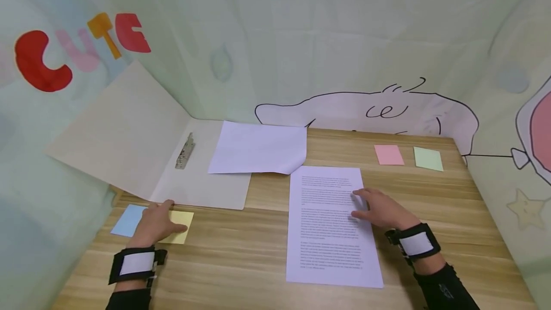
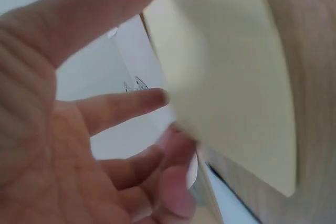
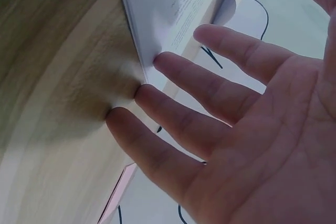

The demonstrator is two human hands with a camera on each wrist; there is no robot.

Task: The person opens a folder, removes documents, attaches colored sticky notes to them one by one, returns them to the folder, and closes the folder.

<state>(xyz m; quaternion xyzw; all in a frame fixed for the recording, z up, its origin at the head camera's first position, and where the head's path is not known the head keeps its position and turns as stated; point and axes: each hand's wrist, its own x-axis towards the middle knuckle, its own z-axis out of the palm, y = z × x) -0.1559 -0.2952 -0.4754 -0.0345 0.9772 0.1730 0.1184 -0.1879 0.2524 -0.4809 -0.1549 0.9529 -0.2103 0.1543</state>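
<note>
My left hand (image 1: 154, 224) is over the gap between a blue paper square (image 1: 126, 220) and a yellow one (image 1: 176, 238). In the left wrist view the thumb and fingers lie spread, with fingertips right at the edge of the yellow square (image 2: 226, 77). My right hand (image 1: 385, 208) reaches over the right edge of a printed text sheet (image 1: 329, 243). Its fingers are spread, two tips over the margin; in the right wrist view others touch the wooden table (image 3: 58, 77) beside the paper (image 3: 149, 14).
An open white folder (image 1: 215, 195) with a metal clip (image 1: 185, 152) leans its cover against the left wall. A blank sheet (image 1: 260, 149) with a curled corner overlaps it. A pink square (image 1: 389, 155) and a green square (image 1: 428, 159) lie at back right.
</note>
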